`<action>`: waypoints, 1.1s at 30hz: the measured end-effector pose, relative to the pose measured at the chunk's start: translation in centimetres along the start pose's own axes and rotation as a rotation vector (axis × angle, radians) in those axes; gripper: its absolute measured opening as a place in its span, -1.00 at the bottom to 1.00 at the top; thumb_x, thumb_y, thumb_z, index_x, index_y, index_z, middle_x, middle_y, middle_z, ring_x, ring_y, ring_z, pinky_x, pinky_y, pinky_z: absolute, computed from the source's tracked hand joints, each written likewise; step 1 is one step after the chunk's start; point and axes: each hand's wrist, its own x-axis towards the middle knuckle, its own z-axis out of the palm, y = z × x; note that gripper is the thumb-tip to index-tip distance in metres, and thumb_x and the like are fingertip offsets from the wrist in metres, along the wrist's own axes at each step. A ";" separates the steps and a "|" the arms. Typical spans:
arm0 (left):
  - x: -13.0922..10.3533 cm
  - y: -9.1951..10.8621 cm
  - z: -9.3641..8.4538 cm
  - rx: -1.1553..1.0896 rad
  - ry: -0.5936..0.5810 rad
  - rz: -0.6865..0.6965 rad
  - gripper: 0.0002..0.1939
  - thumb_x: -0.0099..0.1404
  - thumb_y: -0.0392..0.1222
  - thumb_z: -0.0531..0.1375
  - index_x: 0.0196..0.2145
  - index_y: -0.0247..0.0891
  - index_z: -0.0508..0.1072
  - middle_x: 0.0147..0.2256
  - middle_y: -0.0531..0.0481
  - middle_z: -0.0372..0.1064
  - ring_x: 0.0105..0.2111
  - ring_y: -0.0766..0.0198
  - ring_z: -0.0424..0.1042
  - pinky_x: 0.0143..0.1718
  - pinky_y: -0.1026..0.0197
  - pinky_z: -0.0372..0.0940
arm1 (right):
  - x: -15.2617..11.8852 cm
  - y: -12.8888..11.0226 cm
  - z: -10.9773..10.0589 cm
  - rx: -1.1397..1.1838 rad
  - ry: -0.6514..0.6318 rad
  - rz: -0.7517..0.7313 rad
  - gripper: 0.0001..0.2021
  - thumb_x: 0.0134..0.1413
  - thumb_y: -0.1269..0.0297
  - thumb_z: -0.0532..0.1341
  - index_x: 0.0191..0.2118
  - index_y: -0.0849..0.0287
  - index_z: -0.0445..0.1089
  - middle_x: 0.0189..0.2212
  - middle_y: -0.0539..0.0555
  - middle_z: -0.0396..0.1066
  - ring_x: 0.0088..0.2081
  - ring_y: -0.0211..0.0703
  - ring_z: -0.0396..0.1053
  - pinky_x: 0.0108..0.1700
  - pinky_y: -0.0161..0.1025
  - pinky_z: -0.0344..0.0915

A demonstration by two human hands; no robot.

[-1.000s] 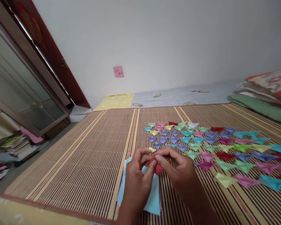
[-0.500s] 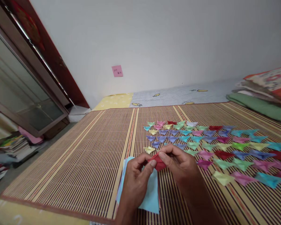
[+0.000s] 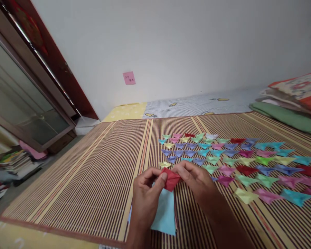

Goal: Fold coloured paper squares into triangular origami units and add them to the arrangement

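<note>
The left hand (image 3: pixel 147 193) pinches 1 folded red paper square (image 3: pixel 170 180) near a light-blue rectangular paper stack (image 3: pixel 166 213); the right hand (image 3: pixel 195 180) holds the square's right corner, fingertips seemingly partly hidden.

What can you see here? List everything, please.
Red folded paper: one, red, centre
Paper sheets: one stack, light blue top, below it
Small folded papers: dozens, many colours, right, in rows
Striped mat: one, tan and brown, underneath
Bedding: count unclear, yellow and grey, beyond the mat
Wall: one, white, back
Note: one, pink, on the wall
Green cloth: one, green, far right
Fabric pile: several, orange and grey, far right
Glass panel: one, brown frame, left
Door: one, dark red, upper left
Books: pile, mixed, lower left
Left hand: one, bare, on the red paper
Right hand: one, bare, at its right corner
</note>
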 end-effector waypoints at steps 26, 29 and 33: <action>0.0 0.2 -0.2 -0.083 -0.024 -0.050 -0.73 0.31 -0.07 0.34 -0.46 -0.29 0.52 -0.50 0.05 0.40 -0.46 0.32 0.30 -0.36 0.28 0.23 | -0.4 -0.4 0.9 -0.148 0.029 -0.083 -0.82 0.27 0.17 0.23 -0.28 0.14 0.49 -0.43 -0.01 0.45 -0.37 -0.16 0.38 -0.31 -0.24 0.27; 0.0 0.4 0.1 0.043 -0.084 -0.024 -0.70 0.30 -0.07 0.32 -0.50 -0.30 0.51 -0.53 0.04 0.38 -0.46 0.30 0.30 -0.37 0.27 0.22 | -0.4 -0.1 1.0 -0.138 0.048 -0.107 -0.84 0.24 0.21 0.26 -0.31 0.15 0.52 -0.43 0.00 0.46 -0.36 -0.15 0.40 -0.28 -0.22 0.30; 0.2 0.6 0.4 0.066 -0.141 -0.066 -0.73 0.27 -0.06 0.34 -0.47 -0.30 0.54 -0.50 0.01 0.41 -0.44 0.27 0.32 -0.34 0.25 0.22 | -0.4 0.2 1.1 -0.071 0.098 -0.051 -0.74 0.25 0.16 0.25 -0.44 0.15 0.44 -0.56 -0.06 0.37 -0.48 -0.21 0.33 -0.39 -0.27 0.25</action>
